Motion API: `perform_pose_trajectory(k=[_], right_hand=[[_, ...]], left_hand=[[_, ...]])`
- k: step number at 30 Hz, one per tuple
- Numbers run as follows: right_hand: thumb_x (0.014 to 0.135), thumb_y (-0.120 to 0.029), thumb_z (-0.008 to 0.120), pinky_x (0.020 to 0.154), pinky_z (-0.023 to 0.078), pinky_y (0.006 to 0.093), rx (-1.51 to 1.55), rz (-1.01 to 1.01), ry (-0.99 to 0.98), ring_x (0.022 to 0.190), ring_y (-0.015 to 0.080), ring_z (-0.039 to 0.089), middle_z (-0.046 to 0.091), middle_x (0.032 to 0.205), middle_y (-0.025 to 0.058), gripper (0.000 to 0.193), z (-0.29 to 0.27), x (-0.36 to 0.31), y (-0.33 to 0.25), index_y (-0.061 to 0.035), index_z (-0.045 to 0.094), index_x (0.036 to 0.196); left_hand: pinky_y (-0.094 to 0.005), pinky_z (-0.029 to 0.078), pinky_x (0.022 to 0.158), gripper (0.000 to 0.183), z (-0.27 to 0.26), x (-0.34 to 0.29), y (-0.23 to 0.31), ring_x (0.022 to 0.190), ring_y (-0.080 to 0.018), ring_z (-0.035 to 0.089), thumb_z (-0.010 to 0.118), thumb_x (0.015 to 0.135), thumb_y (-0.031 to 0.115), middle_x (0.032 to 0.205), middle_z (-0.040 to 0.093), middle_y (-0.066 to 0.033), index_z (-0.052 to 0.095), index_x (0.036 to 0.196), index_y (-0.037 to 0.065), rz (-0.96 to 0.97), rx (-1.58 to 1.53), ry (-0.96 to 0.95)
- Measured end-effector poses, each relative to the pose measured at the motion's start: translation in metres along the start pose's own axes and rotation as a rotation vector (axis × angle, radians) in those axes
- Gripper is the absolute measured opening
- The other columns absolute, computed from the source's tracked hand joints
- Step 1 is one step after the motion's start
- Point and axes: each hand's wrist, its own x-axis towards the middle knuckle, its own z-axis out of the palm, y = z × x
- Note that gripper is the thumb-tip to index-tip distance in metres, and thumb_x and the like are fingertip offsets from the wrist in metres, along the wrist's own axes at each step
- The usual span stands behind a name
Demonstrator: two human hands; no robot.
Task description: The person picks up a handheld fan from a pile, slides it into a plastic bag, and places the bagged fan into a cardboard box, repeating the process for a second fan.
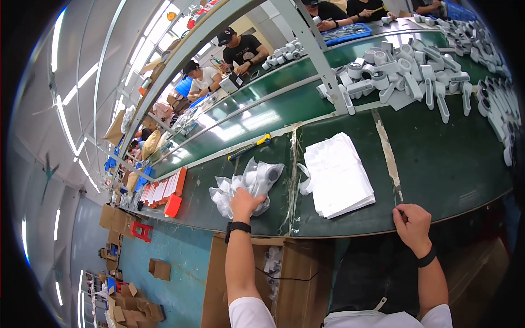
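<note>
From my end, I see the left grip [246,203] laid on the clear plastic bags of white parts [257,176], on the near-left part of the green counter [443,158]. Its thumb stands apart from the fingers and touches the plastic; the fingertips are lost against the bags, so I cannot tell whether it is clamped on them. My right grip [413,225] is at the counter's front edge, fingers curled together in a loose fist, near the low end of a worn tape strip [387,150]; whether anything sits inside, I cannot tell. Between the two grips, farther in, lies a stack of white sheets [339,176]. A yellow-and-black tool [250,147] lies just beyond the bags.
</note>
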Motion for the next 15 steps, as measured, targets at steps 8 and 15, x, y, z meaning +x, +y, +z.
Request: perform_pose_trajectory(k=[8,15], right_hand=[[0.076,-0.005,0.070,0.049,0.040,0.0343,0.019,-0.024,0.012,0.051,0.0237,0.053,0.054,0.059,0.0082,0.007,0.001,0.003,-0.002,-0.0035,0.064,0.078],[0.076,-0.006,0.070,0.049,0.039,0.0346,0.015,-0.019,0.013,0.051,0.0238,0.053,0.053,0.058,0.0079,0.007,-0.002,0.000,0.000,-0.0037,0.064,0.078]], left_hand=[[-0.0459,0.049,0.090,0.078,0.017,-0.005,0.013,0.107,-0.0409,0.060,0.076,0.063,0.044,0.114,0.060,-0.0271,0.046,0.117,-0.002,0.054,-0.261,0.087],[-0.0467,0.047,0.092,0.075,0.007,-0.018,0.028,0.111,-0.0408,0.057,0.077,0.062,0.038,0.121,0.056,-0.0260,0.045,0.120,0.000,0.066,-0.338,0.070]])
